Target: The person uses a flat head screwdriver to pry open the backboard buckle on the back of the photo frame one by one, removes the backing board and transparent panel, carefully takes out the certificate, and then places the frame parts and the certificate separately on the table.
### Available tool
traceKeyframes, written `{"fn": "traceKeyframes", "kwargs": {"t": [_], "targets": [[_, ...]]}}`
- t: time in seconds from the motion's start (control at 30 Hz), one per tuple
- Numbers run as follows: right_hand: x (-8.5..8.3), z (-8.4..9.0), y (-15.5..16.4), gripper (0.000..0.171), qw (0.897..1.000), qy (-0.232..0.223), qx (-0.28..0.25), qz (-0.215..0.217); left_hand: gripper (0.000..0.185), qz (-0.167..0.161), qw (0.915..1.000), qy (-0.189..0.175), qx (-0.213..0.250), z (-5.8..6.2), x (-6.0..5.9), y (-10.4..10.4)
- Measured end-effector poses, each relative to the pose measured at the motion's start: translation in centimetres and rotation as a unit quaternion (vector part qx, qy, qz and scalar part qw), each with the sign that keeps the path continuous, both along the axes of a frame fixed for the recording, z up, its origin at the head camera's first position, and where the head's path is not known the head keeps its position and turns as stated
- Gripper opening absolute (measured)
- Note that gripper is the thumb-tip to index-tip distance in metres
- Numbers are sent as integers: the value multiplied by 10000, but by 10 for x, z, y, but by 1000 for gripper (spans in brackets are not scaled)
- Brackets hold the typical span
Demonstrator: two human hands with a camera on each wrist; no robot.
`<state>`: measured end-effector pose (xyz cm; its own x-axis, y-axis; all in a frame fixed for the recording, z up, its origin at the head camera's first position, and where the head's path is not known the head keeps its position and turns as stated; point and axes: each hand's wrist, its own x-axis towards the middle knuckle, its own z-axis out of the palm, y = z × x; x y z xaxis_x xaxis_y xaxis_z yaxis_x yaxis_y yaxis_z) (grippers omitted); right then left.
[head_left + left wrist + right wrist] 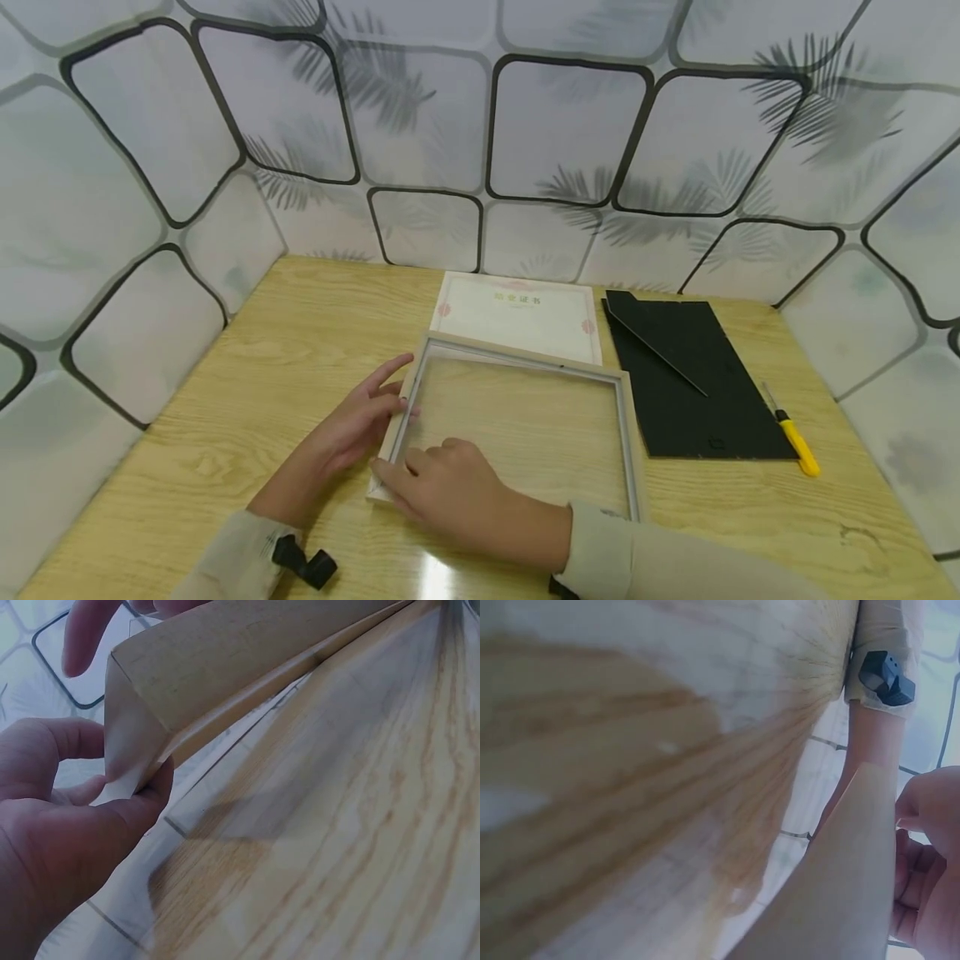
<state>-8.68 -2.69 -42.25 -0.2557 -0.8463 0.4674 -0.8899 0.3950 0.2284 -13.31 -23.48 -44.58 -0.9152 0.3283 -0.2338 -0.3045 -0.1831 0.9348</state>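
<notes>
A light wooden picture frame point(633, 433) lies in front of me, with a grey inner rim and the table's wood grain showing through its middle. My left hand point(365, 421) grips its left side; in the left wrist view the thumb point(154, 791) and a finger lie on either side of the frame's corner. At the near left corner my right hand point(453, 492) pinches the edge with its fingers curled, its forearm crossing over the near side. In the right wrist view that hand's curled fingers point(915, 877) are against the frame's strip.
Behind the frame lies a white certificate point(517, 312) with pink marks, partly covered by it. To the right is a black backing board point(690, 350) with a flap stand. Beside that lies a yellow-handled screwdriver point(798, 446). A patterned wall point(427, 225) borders the table point(300, 333).
</notes>
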Motion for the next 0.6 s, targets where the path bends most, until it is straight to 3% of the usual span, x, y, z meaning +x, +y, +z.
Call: {"fn": "traceKeyframes", "kwargs": {"t": [0.17,0.6], "targets": [[0,1,-1,12,9996,46,-247,156,66,37,9998,43,-199,-1,-1,0],[0,10,-3,17,9979,53,-636,88,51,600,9914,309,-1122,-4,0,4]]}}
